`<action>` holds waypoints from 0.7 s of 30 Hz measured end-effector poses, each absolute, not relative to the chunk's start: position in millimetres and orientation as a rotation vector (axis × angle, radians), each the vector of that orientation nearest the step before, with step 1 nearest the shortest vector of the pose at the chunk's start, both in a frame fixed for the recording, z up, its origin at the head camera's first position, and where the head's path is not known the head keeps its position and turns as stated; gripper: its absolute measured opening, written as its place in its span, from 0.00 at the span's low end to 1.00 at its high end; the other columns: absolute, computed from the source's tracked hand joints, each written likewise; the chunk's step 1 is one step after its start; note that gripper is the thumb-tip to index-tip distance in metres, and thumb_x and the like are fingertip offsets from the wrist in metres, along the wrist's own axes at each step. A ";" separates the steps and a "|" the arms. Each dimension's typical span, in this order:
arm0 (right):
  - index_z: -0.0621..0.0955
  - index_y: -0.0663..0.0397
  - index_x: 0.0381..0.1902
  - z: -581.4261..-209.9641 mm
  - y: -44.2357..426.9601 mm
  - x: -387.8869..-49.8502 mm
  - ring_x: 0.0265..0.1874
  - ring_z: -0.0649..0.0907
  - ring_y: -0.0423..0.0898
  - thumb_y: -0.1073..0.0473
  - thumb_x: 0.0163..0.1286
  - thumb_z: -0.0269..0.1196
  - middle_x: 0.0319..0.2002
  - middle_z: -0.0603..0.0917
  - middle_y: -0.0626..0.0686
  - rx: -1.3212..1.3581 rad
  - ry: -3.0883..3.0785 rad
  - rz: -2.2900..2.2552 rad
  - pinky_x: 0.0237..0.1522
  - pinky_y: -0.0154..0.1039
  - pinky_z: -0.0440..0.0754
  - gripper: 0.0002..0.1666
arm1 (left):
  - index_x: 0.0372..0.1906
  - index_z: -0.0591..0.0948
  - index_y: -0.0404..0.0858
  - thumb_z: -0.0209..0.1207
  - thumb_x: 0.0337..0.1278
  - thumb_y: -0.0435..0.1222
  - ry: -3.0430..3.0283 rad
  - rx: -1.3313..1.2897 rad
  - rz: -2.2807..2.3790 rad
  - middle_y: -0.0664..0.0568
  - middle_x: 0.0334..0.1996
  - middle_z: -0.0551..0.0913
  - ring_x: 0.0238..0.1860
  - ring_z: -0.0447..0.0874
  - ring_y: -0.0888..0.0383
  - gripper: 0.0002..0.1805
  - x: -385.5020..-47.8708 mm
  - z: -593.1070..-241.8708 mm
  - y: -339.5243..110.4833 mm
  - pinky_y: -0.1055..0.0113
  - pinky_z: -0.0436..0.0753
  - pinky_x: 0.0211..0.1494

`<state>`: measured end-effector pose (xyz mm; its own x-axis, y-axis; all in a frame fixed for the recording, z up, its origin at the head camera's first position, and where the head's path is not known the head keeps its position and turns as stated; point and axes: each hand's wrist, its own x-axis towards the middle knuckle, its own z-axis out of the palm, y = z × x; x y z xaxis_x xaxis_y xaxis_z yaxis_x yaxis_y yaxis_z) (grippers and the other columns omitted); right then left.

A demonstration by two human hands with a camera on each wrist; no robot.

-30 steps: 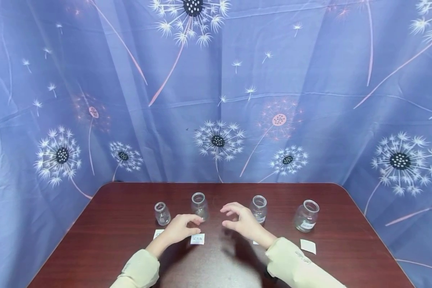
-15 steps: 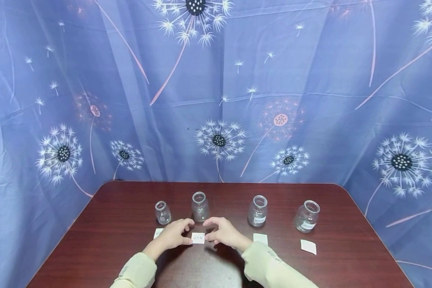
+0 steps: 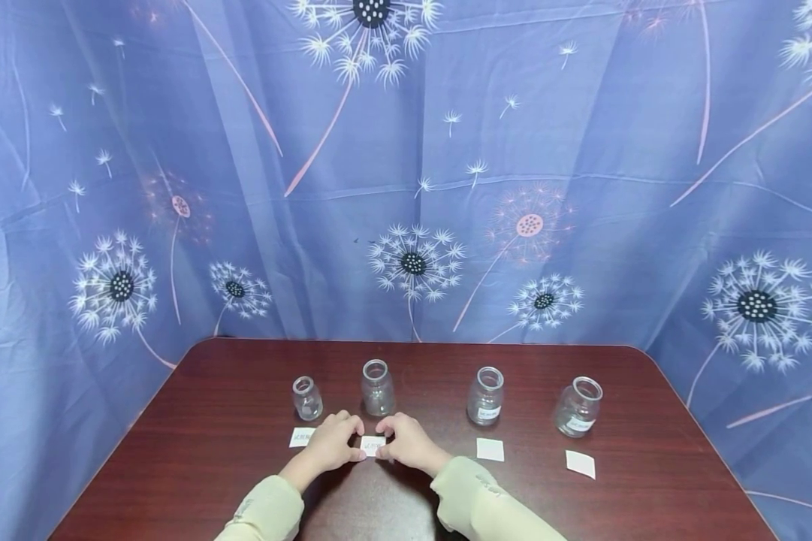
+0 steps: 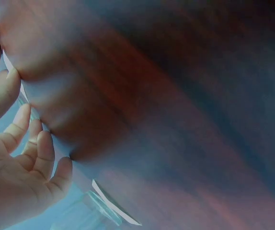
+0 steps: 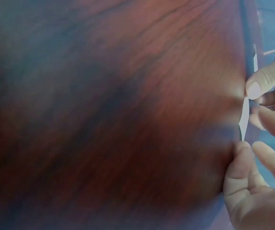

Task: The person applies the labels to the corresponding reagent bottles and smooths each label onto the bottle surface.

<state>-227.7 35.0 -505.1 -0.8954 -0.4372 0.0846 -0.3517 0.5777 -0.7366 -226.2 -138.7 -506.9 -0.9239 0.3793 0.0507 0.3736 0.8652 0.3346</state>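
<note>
A small white paper label [image 3: 372,445] with printed characters lies flat on the table between both hands. My left hand [image 3: 331,442] rests at its left edge, thumb at the label and index finger bent apart from the thumb. At the right edge, my right hand [image 3: 409,443] touches the label with its thumb, index finger curved above it. The left wrist view shows the left thumb [image 4: 5,93] and spread, bent fingers on the tabletop. Edge-on in the right wrist view, the label [image 5: 244,120] lies between the two thumbs. Just behind stands a clear glass jar [image 3: 378,391].
A smaller glass jar [image 3: 307,400] stands left, with another label [image 3: 300,436] before it. To the right are two glass jars bearing labels, one [image 3: 485,398] nearer and one [image 3: 578,409] farther. White paper pieces [image 3: 490,449] lie before them on the brown table [image 3: 196,451].
The right hand has moved left and down from near the middle-right jar to the label's right edge. The left hand has shifted slightly, with its thumb now at the label's left edge.
</note>
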 end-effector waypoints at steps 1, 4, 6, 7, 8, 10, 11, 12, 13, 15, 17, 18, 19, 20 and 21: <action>0.79 0.62 0.33 -505.9 34.8 -228.3 0.25 0.72 0.41 0.65 0.38 0.69 0.25 0.75 0.52 -0.682 2.722 -1.193 0.30 0.29 0.68 0.19 | 0.27 0.72 0.43 0.68 0.29 0.43 3.020 0.610 0.532 0.55 0.28 0.71 0.32 0.70 0.54 0.19 -226.0 -506.7 -138.5 0.62 0.69 0.32; 0.79 0.60 0.31 -508.6 34.4 -229.9 0.22 0.70 0.38 0.64 0.37 0.69 0.23 0.74 0.51 -0.701 2.808 -1.109 0.27 0.28 0.66 0.18 | 0.27 0.72 0.44 0.68 0.29 0.43 3.020 0.602 0.522 0.55 0.28 0.70 0.32 0.69 0.55 0.18 -225.2 -505.8 -138.1 0.62 0.69 0.33; 0.79 0.59 0.29 -509.5 34.2 -230.3 0.21 0.69 0.37 0.63 0.36 0.70 0.22 0.73 0.50 -0.705 2.855 -1.061 0.26 0.28 0.65 0.17 | 0.26 0.72 0.44 0.68 0.29 0.43 3.020 0.602 0.520 0.55 0.28 0.71 0.32 0.69 0.54 0.18 -224.9 -505.2 -137.7 0.62 0.69 0.33; 0.79 0.58 0.28 -509.5 34.0 -230.2 0.21 0.69 0.37 0.62 0.36 0.70 0.22 0.73 0.49 -0.708 2.873 -1.044 0.25 0.28 0.64 0.17 | 0.26 0.72 0.44 0.68 0.29 0.43 3.019 0.599 0.519 0.55 0.28 0.71 0.32 0.69 0.54 0.18 -224.7 -504.7 -137.4 0.62 0.69 0.33; 0.79 0.57 0.27 -509.4 33.8 -229.9 0.21 0.69 0.37 0.62 0.35 0.70 0.21 0.73 0.49 -0.709 2.884 -1.032 0.25 0.28 0.64 0.16 | 0.26 0.72 0.44 0.68 0.30 0.43 3.018 0.594 0.519 0.54 0.29 0.71 0.32 0.69 0.54 0.17 -224.6 -504.4 -137.3 0.62 0.69 0.33; 0.79 0.56 0.25 -509.2 33.2 -229.4 0.20 0.68 0.37 0.62 0.35 0.71 0.21 0.72 0.48 -0.705 2.900 -1.005 0.24 0.27 0.64 0.16 | 0.26 0.72 0.44 0.68 0.30 0.43 3.014 0.587 0.520 0.54 0.29 0.71 0.32 0.69 0.54 0.17 -224.7 -504.3 -137.0 0.62 0.69 0.33; 0.79 0.56 0.25 -508.4 33.0 -228.8 0.20 0.68 0.37 0.62 0.35 0.71 0.21 0.71 0.48 -0.706 2.910 -0.993 0.24 0.27 0.63 0.15 | 0.26 0.72 0.44 0.68 0.30 0.43 3.011 0.582 0.522 0.54 0.29 0.71 0.32 0.69 0.54 0.17 -224.8 -504.4 -137.0 0.61 0.69 0.33; 0.78 0.55 0.25 -507.4 32.8 -228.2 0.20 0.68 0.36 0.62 0.35 0.71 0.20 0.71 0.47 -0.707 2.915 -0.986 0.24 0.27 0.63 0.15 | 0.26 0.72 0.44 0.68 0.30 0.43 3.010 0.576 0.521 0.54 0.29 0.71 0.32 0.69 0.54 0.17 -224.8 -504.3 -137.0 0.62 0.69 0.33; 0.78 0.55 0.24 -506.8 32.5 -227.7 0.20 0.67 0.36 0.62 0.35 0.71 0.20 0.71 0.47 -0.706 2.920 -0.978 0.24 0.27 0.63 0.15 | 0.26 0.72 0.44 0.68 0.30 0.43 3.007 0.570 0.522 0.54 0.29 0.71 0.33 0.69 0.54 0.17 -224.8 -504.4 -137.0 0.61 0.69 0.33; 0.77 0.54 0.23 -505.8 32.1 -226.8 0.20 0.67 0.36 0.62 0.34 0.71 0.20 0.70 0.47 -0.705 2.931 -0.966 0.23 0.28 0.63 0.15 | 0.25 0.71 0.45 0.68 0.30 0.43 3.003 0.564 0.531 0.55 0.29 0.71 0.33 0.69 0.54 0.17 -224.7 -504.8 -136.9 0.61 0.69 0.33; 0.76 0.53 0.22 -504.5 31.5 -225.6 0.20 0.67 0.37 0.62 0.34 0.71 0.20 0.69 0.46 -0.690 2.930 -0.967 0.23 0.28 0.63 0.15 | 0.26 0.71 0.45 0.68 0.30 0.43 3.003 0.562 0.538 0.55 0.28 0.71 0.33 0.69 0.54 0.17 -224.4 -505.0 -136.8 0.61 0.69 0.33; 0.75 0.52 0.22 -504.4 31.0 -225.4 0.20 0.67 0.37 0.63 0.34 0.70 0.20 0.69 0.46 -0.679 2.930 -0.969 0.23 0.28 0.63 0.15 | 0.26 0.71 0.45 0.68 0.30 0.42 3.004 0.564 0.542 0.55 0.28 0.71 0.32 0.69 0.54 0.18 -224.0 -504.9 -136.7 0.61 0.68 0.33; 0.75 0.52 0.22 -504.6 30.5 -225.2 0.20 0.67 0.37 0.63 0.35 0.70 0.20 0.69 0.46 -0.667 2.927 -0.976 0.22 0.29 0.63 0.15 | 0.26 0.70 0.44 0.68 0.30 0.42 3.005 0.569 0.546 0.55 0.28 0.71 0.32 0.69 0.54 0.18 -223.8 -505.1 -136.7 0.61 0.68 0.33; 0.74 0.52 0.21 -504.4 30.0 -224.8 0.20 0.67 0.37 0.64 0.35 0.70 0.20 0.69 0.46 -0.650 2.923 -0.990 0.22 0.29 0.63 0.15 | 0.26 0.70 0.44 0.68 0.30 0.42 3.008 0.576 0.549 0.55 0.28 0.70 0.32 0.69 0.54 0.18 -223.5 -505.1 -136.7 0.61 0.68 0.33; 0.73 0.51 0.21 -504.8 29.6 -224.3 0.19 0.67 0.37 0.65 0.35 0.69 0.19 0.69 0.46 -0.641 2.921 -1.014 0.22 0.29 0.63 0.15 | 0.27 0.70 0.44 0.68 0.30 0.42 3.009 0.580 0.550 0.55 0.28 0.70 0.32 0.69 0.54 0.18 -223.2 -505.2 -136.9 0.61 0.68 0.33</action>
<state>-224.3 29.6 -504.8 -0.9174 -0.3707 0.1450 -0.3808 0.7113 -0.5908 -223.2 -136.9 -505.2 -0.9303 0.3649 0.0382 0.3548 0.8683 0.3466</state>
